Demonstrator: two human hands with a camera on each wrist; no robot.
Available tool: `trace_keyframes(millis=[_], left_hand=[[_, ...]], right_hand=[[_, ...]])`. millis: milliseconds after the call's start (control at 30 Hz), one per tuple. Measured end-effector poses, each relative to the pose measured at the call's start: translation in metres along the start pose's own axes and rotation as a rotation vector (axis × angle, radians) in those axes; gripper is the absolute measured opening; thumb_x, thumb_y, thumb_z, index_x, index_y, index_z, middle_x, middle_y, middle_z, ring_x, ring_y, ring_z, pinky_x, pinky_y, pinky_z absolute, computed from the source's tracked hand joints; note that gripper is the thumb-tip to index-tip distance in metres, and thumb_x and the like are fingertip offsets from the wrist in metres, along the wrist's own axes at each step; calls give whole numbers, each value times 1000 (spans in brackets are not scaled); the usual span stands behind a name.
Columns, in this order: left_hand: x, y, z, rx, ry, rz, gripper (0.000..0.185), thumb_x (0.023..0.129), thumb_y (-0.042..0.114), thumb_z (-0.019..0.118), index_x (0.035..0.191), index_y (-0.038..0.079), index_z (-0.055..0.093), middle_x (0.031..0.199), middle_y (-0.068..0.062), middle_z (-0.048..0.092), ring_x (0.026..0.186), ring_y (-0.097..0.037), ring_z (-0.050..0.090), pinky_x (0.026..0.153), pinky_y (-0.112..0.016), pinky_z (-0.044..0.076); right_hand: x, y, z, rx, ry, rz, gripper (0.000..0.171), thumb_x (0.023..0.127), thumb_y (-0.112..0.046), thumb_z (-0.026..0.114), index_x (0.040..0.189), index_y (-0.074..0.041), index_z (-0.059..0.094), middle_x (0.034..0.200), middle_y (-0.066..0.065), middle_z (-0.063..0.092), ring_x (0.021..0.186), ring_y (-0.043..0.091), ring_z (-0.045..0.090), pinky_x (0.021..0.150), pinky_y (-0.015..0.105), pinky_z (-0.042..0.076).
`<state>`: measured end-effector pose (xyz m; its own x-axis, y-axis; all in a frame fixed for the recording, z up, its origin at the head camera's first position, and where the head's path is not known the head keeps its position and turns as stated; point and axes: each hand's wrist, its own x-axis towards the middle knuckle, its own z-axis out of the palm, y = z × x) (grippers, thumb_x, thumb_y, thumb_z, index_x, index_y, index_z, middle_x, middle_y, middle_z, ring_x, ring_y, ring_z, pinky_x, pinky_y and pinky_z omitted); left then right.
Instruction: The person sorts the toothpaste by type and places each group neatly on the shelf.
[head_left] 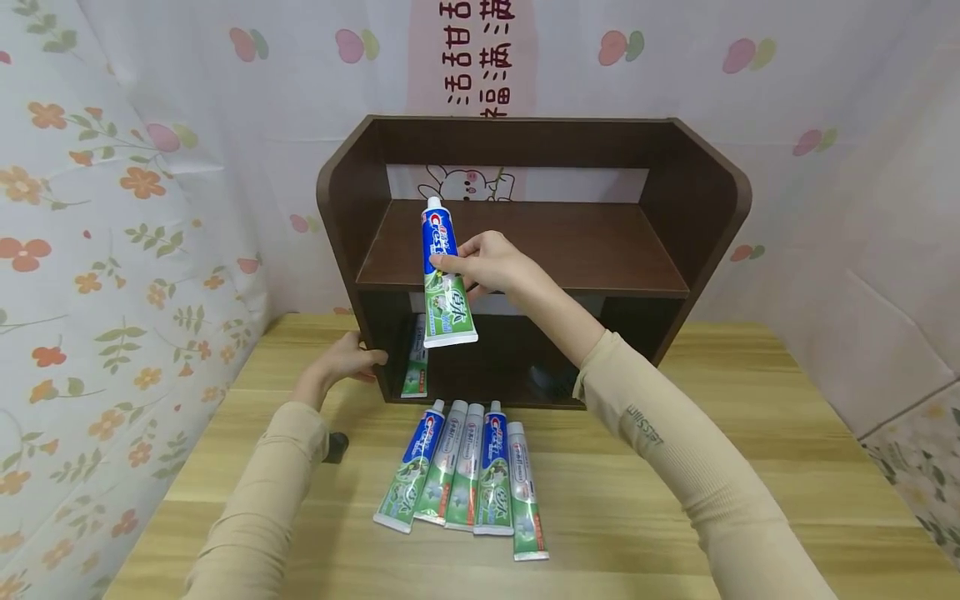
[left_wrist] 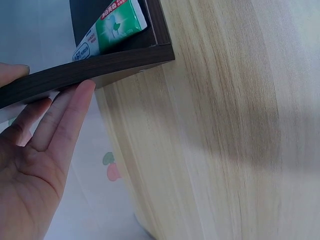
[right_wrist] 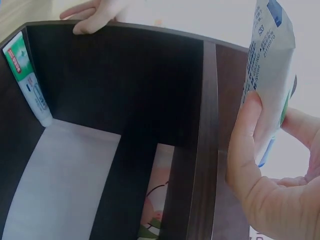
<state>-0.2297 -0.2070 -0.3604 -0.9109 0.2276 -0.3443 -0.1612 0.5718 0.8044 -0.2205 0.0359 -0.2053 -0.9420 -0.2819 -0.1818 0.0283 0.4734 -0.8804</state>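
Observation:
My right hand (head_left: pixel 491 262) pinches a blue-and-green toothpaste tube (head_left: pixel 442 237) by its side, cap upward, in front of the upper board of a dark brown shelf (head_left: pixel 525 242). The right wrist view shows the tube's pale back (right_wrist: pixel 272 60) between thumb and fingers. At the shelf's left side panel (left_wrist: pixel 115 62), my left hand (left_wrist: pixel 45 145) grips the edge, its thumb on the inner face and fingers along the outer one. Just inside that panel, a white-and-green toothpaste tube (head_left: pixel 416 362) lies in the lower compartment.
Several toothpaste tubes (head_left: pixel 467 467), some blue-and-green and some silver-and-green, lie fanned on the wooden table (head_left: pixel 637 508) before the shelf. A small black object (head_left: pixel 337 447) is beside the left sleeve. Patterned cloth (head_left: pixel 150 208) hangs behind and to the left.

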Motion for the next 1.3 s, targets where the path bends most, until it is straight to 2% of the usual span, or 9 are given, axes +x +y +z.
trace_keyframes(millis=[167, 433, 633, 733, 967, 1133, 1300], left_hand=[[-1, -1, -2, -3, 0, -4, 66, 85, 16, 50, 136, -14, 20, 129, -33, 41, 98, -34, 60, 82, -36, 56], [-2, 0, -7, 4, 15, -3, 65, 85, 16, 50, 134, -15, 22, 126, -34, 43, 89, -27, 63, 81, -36, 56], [-2, -2, -7, 7, 8, -10, 67, 85, 17, 50, 135, -16, 20, 128, -34, 40, 98, -32, 59, 81, -34, 56], [-2, -2, -6, 1, 6, -11, 66, 85, 17, 50, 135, -15, 20, 129, -34, 40, 102, -35, 58, 83, -36, 55], [2, -4, -3, -3, 19, -12, 64, 85, 17, 50, 133, -15, 23, 126, -33, 43, 91, -28, 63, 82, -37, 55], [4, -4, -1, 5, 21, -9, 64, 85, 17, 51, 133, -15, 24, 125, -33, 45, 90, -28, 63, 80, -35, 56], [3, -3, 1, 4, 27, -9, 66, 85, 17, 51, 135, -15, 22, 127, -33, 44, 93, -31, 63, 80, -35, 56]], right_hand=[[9, -6, 1, 29, 0, 12, 41, 86, -29, 61, 113, 1, 54, 100, 15, 65, 68, 14, 63, 72, 31, 57], [28, -19, 4, 27, 31, 9, 41, 85, -29, 62, 111, 1, 53, 100, 15, 65, 68, 14, 62, 64, 25, 57], [43, -29, 8, 45, 41, 47, 44, 85, -29, 62, 115, 2, 49, 105, 16, 63, 70, 15, 62, 67, 27, 58], [52, -32, 10, 47, 54, 77, 46, 86, -29, 61, 117, 0, 45, 107, 15, 62, 67, 14, 61, 66, 26, 58], [70, -37, 16, 71, 68, 123, 53, 86, -28, 60, 126, -4, 35, 110, 14, 60, 57, 11, 57, 62, 24, 57], [80, -38, 19, 99, 71, 145, 53, 86, -27, 60, 127, -4, 35, 105, 14, 61, 48, 9, 56, 58, 24, 57], [91, -38, 19, 108, 83, 176, 51, 87, -27, 59, 127, -3, 38, 112, 15, 62, 46, 9, 55, 55, 22, 56]])
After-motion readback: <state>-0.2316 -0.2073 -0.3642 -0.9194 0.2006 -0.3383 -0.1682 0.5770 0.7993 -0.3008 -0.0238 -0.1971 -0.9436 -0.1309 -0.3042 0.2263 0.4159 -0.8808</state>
